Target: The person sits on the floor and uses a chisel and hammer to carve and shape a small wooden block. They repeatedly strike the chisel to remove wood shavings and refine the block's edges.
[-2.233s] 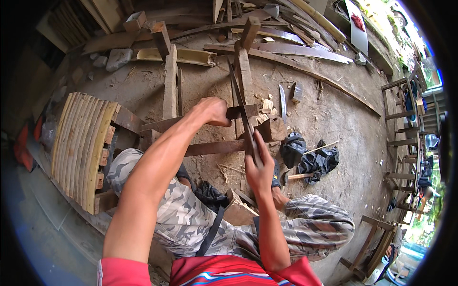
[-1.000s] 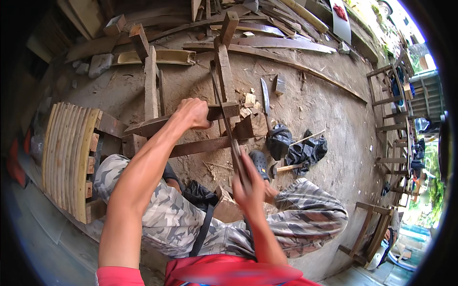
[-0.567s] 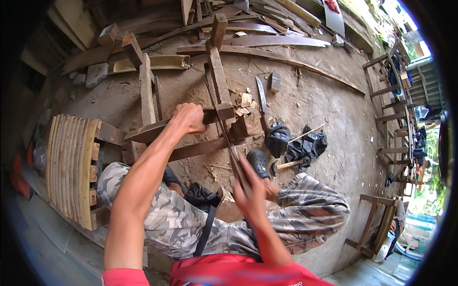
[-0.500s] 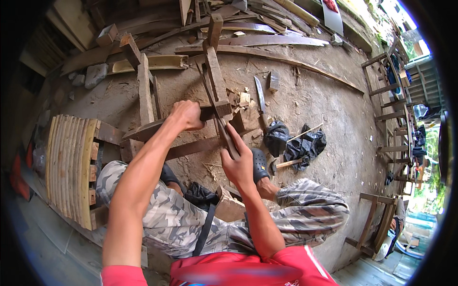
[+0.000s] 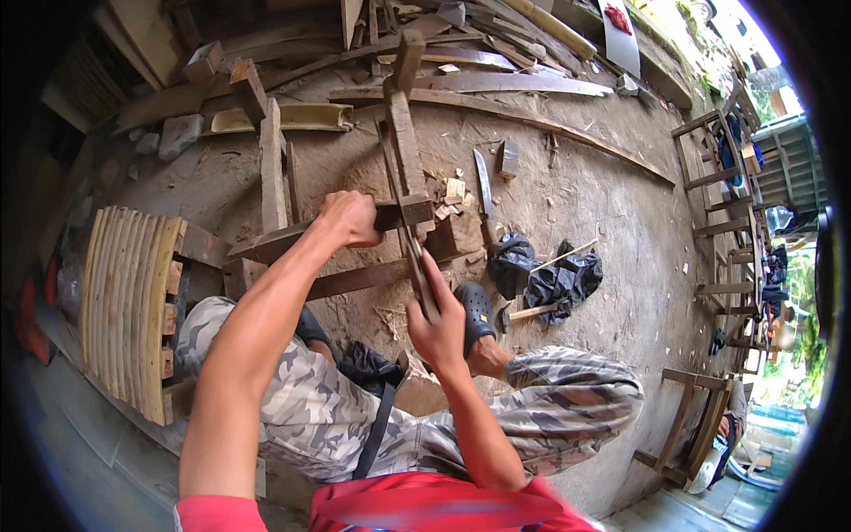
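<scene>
My left hand (image 5: 351, 218) is closed in a fist around a dark wooden beam (image 5: 301, 238) of a low frame. A handsaw (image 5: 409, 226), seen nearly edge-on, crosses that beam near its right end. Its handle end is wrapped by my right hand (image 5: 436, 324), the index finger stretched along it. Beyond the beam, an upright wooden post (image 5: 401, 142) runs away from me beside the blade. A wood block (image 5: 456, 232) lies just right of the saw, with small offcuts (image 5: 455, 191) around it.
A large knife (image 5: 484, 186), black plastic bags (image 5: 564, 279) and a hammer (image 5: 532, 312) lie on the ground at right. A slatted wooden stool (image 5: 128, 310) stands at left. Long boards (image 5: 514, 84) are piled at the far side. Wooden frames (image 5: 714, 213) line the right.
The saw has tilted slightly and slid a little toward me, with my right hand drawn back along with it. My left hand keeps its place on the beam. My right foot has shifted left.
</scene>
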`<move>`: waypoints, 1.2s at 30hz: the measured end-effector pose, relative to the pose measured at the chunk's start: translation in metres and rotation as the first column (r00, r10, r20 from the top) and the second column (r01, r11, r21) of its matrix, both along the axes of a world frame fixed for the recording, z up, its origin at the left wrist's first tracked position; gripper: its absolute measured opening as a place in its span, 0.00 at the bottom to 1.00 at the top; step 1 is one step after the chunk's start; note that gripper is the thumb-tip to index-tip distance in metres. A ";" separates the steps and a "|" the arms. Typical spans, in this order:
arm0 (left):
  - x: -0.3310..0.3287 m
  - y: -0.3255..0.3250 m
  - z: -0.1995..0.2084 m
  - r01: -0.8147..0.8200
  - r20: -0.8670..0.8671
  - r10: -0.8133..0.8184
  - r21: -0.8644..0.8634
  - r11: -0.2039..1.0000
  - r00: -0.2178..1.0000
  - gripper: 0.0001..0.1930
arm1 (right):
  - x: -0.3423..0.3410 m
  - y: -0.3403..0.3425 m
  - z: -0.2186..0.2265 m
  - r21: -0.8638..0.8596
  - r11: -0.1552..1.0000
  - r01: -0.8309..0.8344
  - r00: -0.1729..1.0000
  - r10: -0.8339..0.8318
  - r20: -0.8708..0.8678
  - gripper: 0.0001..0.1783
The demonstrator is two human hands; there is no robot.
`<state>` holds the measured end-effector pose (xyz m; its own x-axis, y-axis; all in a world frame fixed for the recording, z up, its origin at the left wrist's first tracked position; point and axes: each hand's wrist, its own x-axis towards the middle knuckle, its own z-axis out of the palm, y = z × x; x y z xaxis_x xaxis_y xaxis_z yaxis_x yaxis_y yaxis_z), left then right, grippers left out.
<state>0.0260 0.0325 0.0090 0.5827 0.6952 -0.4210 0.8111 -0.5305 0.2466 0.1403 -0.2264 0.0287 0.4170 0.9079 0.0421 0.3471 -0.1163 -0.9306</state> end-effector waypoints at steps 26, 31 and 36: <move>0.001 -0.004 -0.001 0.020 -0.004 -0.019 0.076 0.997 1.000 0.10 | 0.006 0.006 -0.014 0.089 0.995 -0.055 0.998 0.055 0.006 0.35; 0.002 0.001 -0.002 -0.043 0.020 0.043 -0.040 0.998 0.999 0.11 | -0.014 -0.140 0.062 -0.081 0.996 -0.027 0.999 0.029 0.023 0.37; 0.002 -0.006 -0.011 -0.012 -0.009 0.012 0.031 0.999 1.000 0.12 | -0.006 -0.026 0.052 -0.079 0.996 -0.051 0.996 0.057 0.067 0.30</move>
